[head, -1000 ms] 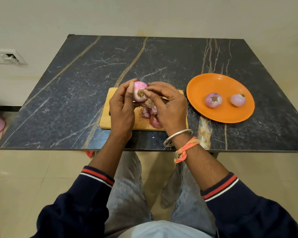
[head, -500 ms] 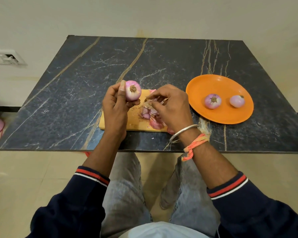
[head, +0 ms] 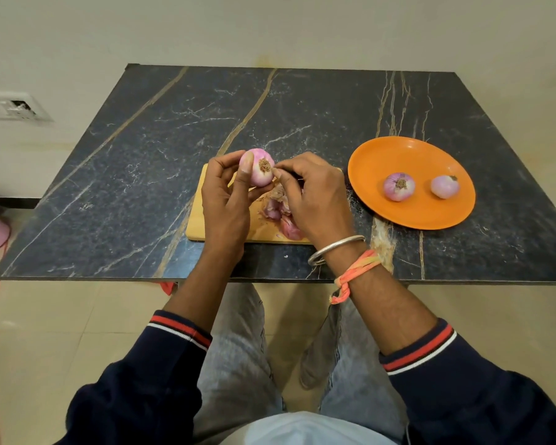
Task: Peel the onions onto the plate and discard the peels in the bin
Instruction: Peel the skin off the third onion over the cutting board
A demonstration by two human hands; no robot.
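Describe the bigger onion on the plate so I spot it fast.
Find the orange plate on the right of the black marble table. Two peeled onions lie on it; take the bigger onion, nearer the cutting board. Unlike the smaller onion, its brown root tuft faces up.

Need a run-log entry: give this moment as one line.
left hand: holds pink round onion over wooden cutting board | right hand: fingers pinch its root end | orange round plate: two peeled onions | peels: on board
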